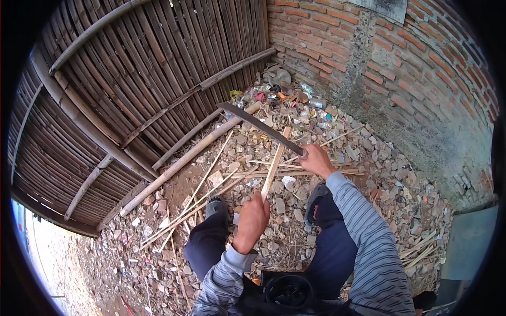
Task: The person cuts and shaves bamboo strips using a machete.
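Note:
My right hand [317,160] is closed around the handle of a machete [257,124], whose long dark blade points up and to the left. In my left hand [252,221] is the lower end of a split bamboo strip [274,167], fingers wrapped round it. The strip slants upward, and its top end lies close to the blade; whether they touch I cannot tell. Below the hands, several thin bamboo strips [200,203] lie crossed on the ground, some beside my feet.
Rubble [284,239] covers the ground. A slatted bamboo wall [153,68] stands on the left, with a thick bamboo pole [182,167] along its foot. A brick wall [337,47] rises at the right. Litter [287,97] fills the corner; more strips [421,250] lie at right.

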`<action>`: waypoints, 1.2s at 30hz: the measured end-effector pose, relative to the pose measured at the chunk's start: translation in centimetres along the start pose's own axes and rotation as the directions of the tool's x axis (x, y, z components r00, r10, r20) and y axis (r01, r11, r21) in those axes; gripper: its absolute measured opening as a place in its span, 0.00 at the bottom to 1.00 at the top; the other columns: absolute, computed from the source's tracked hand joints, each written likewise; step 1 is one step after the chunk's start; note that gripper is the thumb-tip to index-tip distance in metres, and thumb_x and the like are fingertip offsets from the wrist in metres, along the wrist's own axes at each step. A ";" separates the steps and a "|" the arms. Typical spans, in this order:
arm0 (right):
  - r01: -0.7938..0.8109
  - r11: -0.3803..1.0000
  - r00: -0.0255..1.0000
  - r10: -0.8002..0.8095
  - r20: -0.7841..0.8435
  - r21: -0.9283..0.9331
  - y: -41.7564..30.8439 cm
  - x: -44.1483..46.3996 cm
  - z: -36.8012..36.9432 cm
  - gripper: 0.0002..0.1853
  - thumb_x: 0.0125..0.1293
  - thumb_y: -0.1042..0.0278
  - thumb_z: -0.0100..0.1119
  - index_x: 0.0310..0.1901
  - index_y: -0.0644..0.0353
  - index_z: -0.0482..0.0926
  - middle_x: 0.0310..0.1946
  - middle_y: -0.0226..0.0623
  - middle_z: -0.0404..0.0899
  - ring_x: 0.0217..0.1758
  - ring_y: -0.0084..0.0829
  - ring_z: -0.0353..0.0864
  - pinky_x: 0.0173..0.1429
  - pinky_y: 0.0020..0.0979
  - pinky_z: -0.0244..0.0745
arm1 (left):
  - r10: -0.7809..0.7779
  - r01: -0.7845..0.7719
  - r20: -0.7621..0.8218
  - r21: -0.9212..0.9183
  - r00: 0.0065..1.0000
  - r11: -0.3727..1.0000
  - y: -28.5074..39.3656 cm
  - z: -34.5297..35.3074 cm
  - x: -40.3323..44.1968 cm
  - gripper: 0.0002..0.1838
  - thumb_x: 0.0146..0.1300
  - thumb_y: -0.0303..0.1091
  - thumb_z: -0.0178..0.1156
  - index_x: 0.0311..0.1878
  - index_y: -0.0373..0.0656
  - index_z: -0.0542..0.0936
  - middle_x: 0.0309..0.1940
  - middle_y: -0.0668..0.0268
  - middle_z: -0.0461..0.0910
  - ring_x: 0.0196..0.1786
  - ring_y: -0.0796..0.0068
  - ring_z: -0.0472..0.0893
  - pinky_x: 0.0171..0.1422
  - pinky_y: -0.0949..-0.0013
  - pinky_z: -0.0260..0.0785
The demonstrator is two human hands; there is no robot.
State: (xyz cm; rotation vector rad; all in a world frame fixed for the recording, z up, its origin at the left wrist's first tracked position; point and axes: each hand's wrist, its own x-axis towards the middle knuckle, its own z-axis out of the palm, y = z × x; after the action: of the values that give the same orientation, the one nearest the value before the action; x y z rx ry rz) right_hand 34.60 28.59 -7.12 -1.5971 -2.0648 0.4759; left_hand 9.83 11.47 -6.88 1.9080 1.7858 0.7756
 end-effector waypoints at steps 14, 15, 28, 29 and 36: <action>0.345 0.938 0.933 -0.339 0.119 -0.031 -2.6 -1.3 -0.1 0.14 0.45 0.67 0.65 0.37 0.52 0.89 0.27 0.49 0.86 0.33 0.54 0.87 0.43 0.54 0.80 | 0.057 -0.056 -0.036 0.027 0.998 0.998 -0.2 0.4 0.2 0.13 0.73 0.34 0.60 0.44 0.31 0.73 0.24 0.36 0.81 0.32 0.30 0.83 0.37 0.36 0.77; 0.314 0.948 0.942 -0.304 0.141 -0.057 -2.2 -0.9 -0.1 0.14 0.46 0.67 0.65 0.37 0.52 0.90 0.27 0.49 0.85 0.34 0.54 0.87 0.44 0.54 0.80 | 0.068 -0.067 -0.040 0.031 0.997 0.997 -0.2 0.5 0.0 0.13 0.73 0.34 0.60 0.43 0.31 0.73 0.24 0.36 0.81 0.31 0.31 0.83 0.37 0.36 0.77; -0.424 0.868 0.906 0.407 0.117 0.259 9.3 1.2 2.9 0.08 0.56 0.72 0.69 0.36 0.68 0.87 0.31 0.42 0.88 0.32 0.32 0.84 0.37 0.38 0.77 | 0.032 -0.033 -0.023 -0.049 0.999 0.998 0.7 -0.1 0.5 0.12 0.72 0.34 0.59 0.41 0.31 0.74 0.26 0.35 0.81 0.32 0.29 0.82 0.41 0.33 0.75; -0.419 0.872 0.908 0.401 0.121 0.254 9.8 1.0 2.9 0.08 0.56 0.72 0.69 0.36 0.68 0.87 0.31 0.42 0.88 0.32 0.32 0.84 0.37 0.38 0.77 | 0.001 -0.001 -0.011 -0.038 1.000 0.999 0.6 0.0 0.7 0.13 0.73 0.35 0.58 0.41 0.32 0.74 0.26 0.36 0.81 0.33 0.29 0.82 0.43 0.33 0.75; -0.444 0.729 0.896 0.374 0.240 0.521 4.7 -0.7 -1.4 0.16 0.68 0.58 0.67 0.40 0.66 0.81 0.19 0.25 0.70 0.17 0.17 0.61 0.21 0.27 0.53 | 0.026 -0.026 -0.065 -0.005 0.998 1.000 0.0 -0.4 0.6 0.14 0.74 0.37 0.58 0.44 0.32 0.73 0.25 0.35 0.81 0.32 0.29 0.83 0.39 0.34 0.75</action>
State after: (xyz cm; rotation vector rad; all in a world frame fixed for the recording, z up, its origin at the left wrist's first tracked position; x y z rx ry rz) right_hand 39.26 29.04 -8.61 -1.6523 -1.4104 1.2445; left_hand 9.59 12.04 -6.48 1.9267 1.7982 0.8605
